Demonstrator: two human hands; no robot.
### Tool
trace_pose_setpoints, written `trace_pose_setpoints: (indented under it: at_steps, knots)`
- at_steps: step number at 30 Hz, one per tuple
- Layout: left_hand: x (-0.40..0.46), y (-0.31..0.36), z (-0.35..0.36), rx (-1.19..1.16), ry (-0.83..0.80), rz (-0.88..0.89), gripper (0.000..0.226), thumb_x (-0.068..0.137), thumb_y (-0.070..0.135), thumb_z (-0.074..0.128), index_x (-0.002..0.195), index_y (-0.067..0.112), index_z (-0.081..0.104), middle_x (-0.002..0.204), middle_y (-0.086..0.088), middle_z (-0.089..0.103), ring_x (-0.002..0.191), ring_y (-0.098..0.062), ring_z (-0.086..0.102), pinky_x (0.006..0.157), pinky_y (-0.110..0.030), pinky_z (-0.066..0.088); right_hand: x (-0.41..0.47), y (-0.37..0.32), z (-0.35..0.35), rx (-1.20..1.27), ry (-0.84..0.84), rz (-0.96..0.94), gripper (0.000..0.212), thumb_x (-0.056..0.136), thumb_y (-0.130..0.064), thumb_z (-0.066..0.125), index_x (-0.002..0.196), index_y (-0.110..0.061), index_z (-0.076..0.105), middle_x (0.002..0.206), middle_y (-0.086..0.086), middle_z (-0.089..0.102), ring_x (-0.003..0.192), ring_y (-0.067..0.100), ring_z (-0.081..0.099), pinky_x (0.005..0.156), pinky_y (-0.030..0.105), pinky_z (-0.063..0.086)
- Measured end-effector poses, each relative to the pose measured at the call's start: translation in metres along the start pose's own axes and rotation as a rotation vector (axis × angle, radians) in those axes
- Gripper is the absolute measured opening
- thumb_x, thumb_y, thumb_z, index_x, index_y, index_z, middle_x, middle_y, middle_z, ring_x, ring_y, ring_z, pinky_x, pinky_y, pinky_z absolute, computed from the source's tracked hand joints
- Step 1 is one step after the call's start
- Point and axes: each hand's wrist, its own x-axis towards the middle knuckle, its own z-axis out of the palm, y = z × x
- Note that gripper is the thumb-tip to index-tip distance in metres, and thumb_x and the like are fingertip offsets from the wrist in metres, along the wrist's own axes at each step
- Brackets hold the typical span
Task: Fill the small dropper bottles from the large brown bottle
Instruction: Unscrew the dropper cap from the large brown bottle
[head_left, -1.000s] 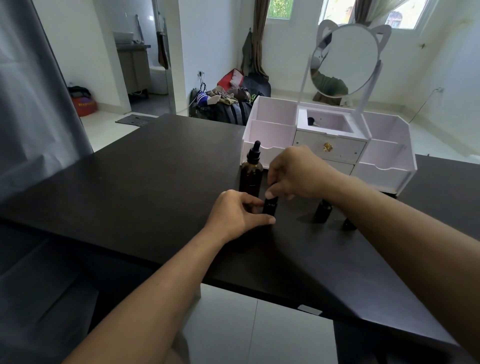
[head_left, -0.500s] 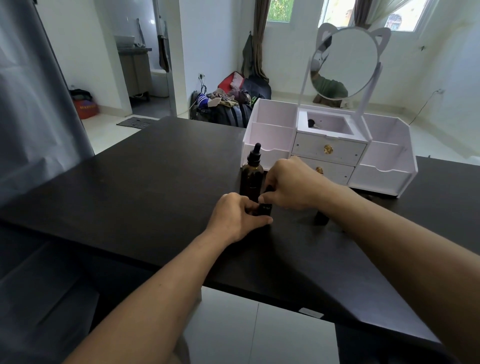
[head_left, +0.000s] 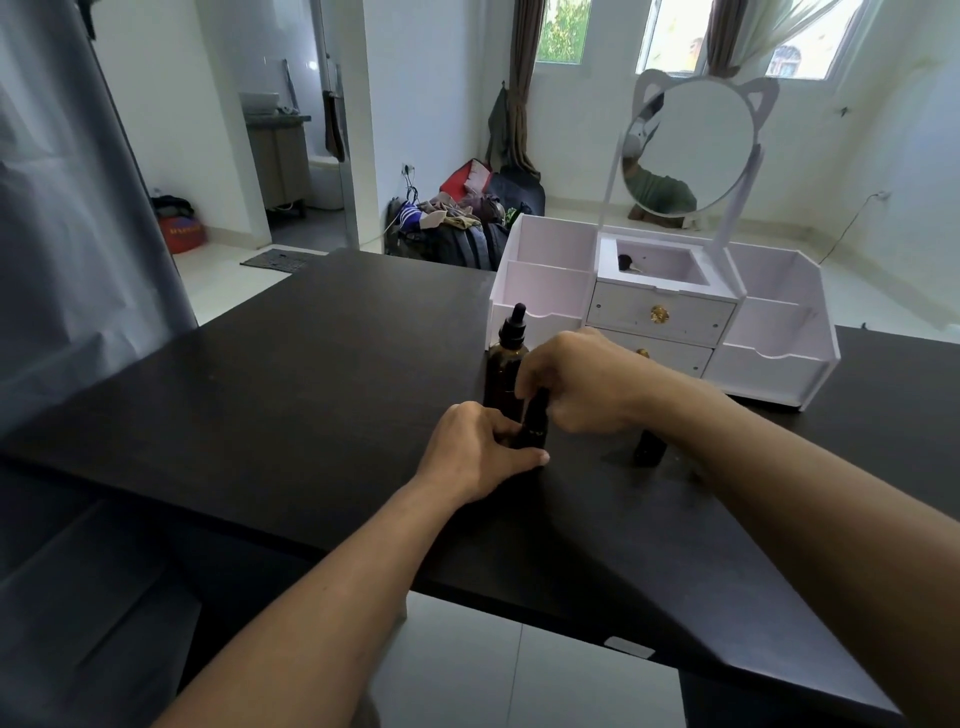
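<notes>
A large brown bottle (head_left: 503, 370) with a black dropper cap stands upright on the dark table (head_left: 291, 395). Just in front of it stands a small dark dropper bottle (head_left: 535, 429). My left hand (head_left: 480, 451) grips that small bottle's body at table level. My right hand (head_left: 576, 382) is closed over its black dropper top from the right. A second small dark bottle (head_left: 649, 449) stands to the right, partly hidden under my right forearm.
A white vanity organiser (head_left: 774, 332) with drawers and a round cat-ear mirror (head_left: 691, 145) stands close behind the bottles. The table's near edge (head_left: 467, 587) runs below my forearms. Bags and clothes (head_left: 457, 223) lie on the floor beyond.
My right hand has come down onto the small bottle's dropper top and now hides most of the bottles to the right. My left hand keeps its grip on the small bottle.
</notes>
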Motion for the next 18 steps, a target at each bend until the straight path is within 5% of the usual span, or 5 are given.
trace_pose_setpoints:
  at_steps: [3, 8, 11, 14, 18]
  knots:
    - [0.001, -0.001, 0.001, -0.013, -0.005, -0.013, 0.044, 0.066, 0.046, 0.085, 0.098, 0.017, 0.077, 0.092, 0.0, 0.074, 0.089, -0.012, 0.068, 0.084, -0.033, 0.056, 0.0, -0.002, 0.008, -0.006, 0.087, 0.063, 0.025, 0.085, -0.038, 0.072, 0.086, -0.013, 0.074, 0.077, 0.002, 0.068, 0.071, 0.017, 0.064, 0.06, 0.023, 0.047]
    - [0.0, 0.0, 0.0, 0.002, 0.007, 0.005, 0.046, 0.066, 0.045, 0.085, 0.1, 0.016, 0.077, 0.08, 0.005, 0.068, 0.081, -0.01, 0.065, 0.072, -0.023, 0.049, 0.003, -0.005, 0.01, -0.028, 0.052, 0.046, 0.01, 0.085, -0.015, 0.067, 0.093, -0.014, 0.073, 0.089, 0.002, 0.07, 0.08, 0.018, 0.064, 0.066, 0.023, 0.051]
    - [0.0, -0.002, -0.001, 0.002, 0.007, 0.015, 0.044, 0.067, 0.044, 0.085, 0.101, 0.017, 0.076, 0.077, 0.008, 0.064, 0.076, -0.006, 0.06, 0.07, -0.021, 0.046, 0.001, -0.006, 0.006, -0.015, 0.025, 0.018, 0.025, 0.077, -0.006, 0.065, 0.096, -0.02, 0.074, 0.093, -0.003, 0.069, 0.086, 0.017, 0.064, 0.076, 0.029, 0.056]
    - [0.0, -0.002, -0.002, -0.001, -0.005, 0.02, 0.043, 0.068, 0.044, 0.084, 0.1, 0.016, 0.075, 0.085, 0.004, 0.069, 0.078, -0.007, 0.063, 0.073, -0.023, 0.05, 0.002, -0.005, 0.008, 0.002, 0.091, 0.041, 0.012, 0.084, -0.021, 0.069, 0.095, -0.019, 0.071, 0.088, -0.002, 0.067, 0.078, 0.014, 0.063, 0.064, 0.02, 0.048]
    - [0.0, 0.0, -0.003, -0.015, -0.021, 0.019, 0.043, 0.069, 0.043, 0.084, 0.101, 0.016, 0.075, 0.084, 0.009, 0.065, 0.082, -0.006, 0.062, 0.078, -0.024, 0.052, 0.003, -0.004, 0.012, -0.049, 0.105, 0.061, 0.021, 0.091, -0.035, 0.066, 0.09, -0.015, 0.071, 0.076, 0.001, 0.067, 0.064, 0.012, 0.06, 0.055, 0.018, 0.04]
